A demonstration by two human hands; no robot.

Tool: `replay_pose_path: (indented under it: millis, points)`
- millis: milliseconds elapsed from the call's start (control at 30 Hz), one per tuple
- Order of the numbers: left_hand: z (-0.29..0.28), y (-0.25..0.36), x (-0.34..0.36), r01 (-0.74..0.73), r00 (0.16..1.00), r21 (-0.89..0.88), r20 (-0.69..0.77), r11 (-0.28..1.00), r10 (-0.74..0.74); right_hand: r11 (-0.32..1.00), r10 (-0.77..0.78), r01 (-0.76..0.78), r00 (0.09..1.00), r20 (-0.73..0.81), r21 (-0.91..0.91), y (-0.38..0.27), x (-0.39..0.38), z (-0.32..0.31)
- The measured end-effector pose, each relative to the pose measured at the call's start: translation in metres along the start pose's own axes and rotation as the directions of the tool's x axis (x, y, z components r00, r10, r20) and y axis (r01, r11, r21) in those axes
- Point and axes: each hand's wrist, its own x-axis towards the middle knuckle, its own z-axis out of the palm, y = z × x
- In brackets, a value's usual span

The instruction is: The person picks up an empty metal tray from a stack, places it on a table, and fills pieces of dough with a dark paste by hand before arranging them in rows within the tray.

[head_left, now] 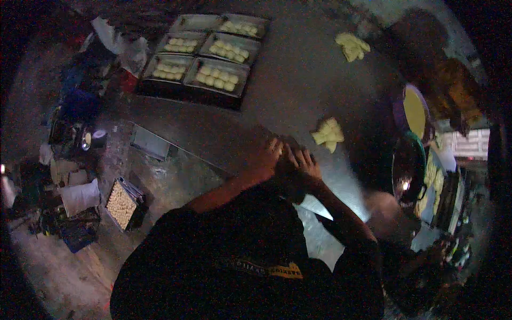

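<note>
I see my left hand [265,160] and right hand [305,164] pressed together, grip unreadable, near the pale yellow dough lump [328,134] on the dark metal worktable [298,80]; dim light risks fumbling it.

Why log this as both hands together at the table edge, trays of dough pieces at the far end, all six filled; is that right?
Not quite. The head view shows the left hand and right hand together at the table edge, but one of the trays, the far-left one, looks empty; the other five hold dough pieces.
</note>
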Motion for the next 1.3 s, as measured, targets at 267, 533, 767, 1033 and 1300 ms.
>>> replay_pose_path:
  millis: [267,533,767,1033,1300]
  points:
    - [-0.025,-0.029,0.027,-0.093,0.994,-0.260,0.036,0.961,0.106,0.739,-0.020,-0.091,0.987,0.157,0.667,0.002,0.059,-0.056]
    - [-0.225,-0.092,-0.048,0.044,0.875,-0.772,-0.276,0.634,-0.397,-0.041,-0.006,-0.208,0.978,0.208,0.977,-0.053,0.209,-0.109]
    - [-0.164,-0.212,-0.149,0.095,0.394,-0.712,-0.615,0.696,-0.683,-0.472,-0.062,-0.233,0.971,0.232,0.850,-0.053,0.459,-0.104]
    - [-0.036,-0.219,-0.283,-0.078,0.099,-0.971,-0.233,0.226,-0.967,0.684,-0.106,0.271,0.955,-0.276,0.677,0.018,0.700,-0.083]
    - [-0.072,-0.197,-0.262,-0.170,0.110,-0.946,-0.297,0.276,-0.949,0.237,-0.145,0.304,0.950,-0.276,0.922,0.002,0.704,-0.034]
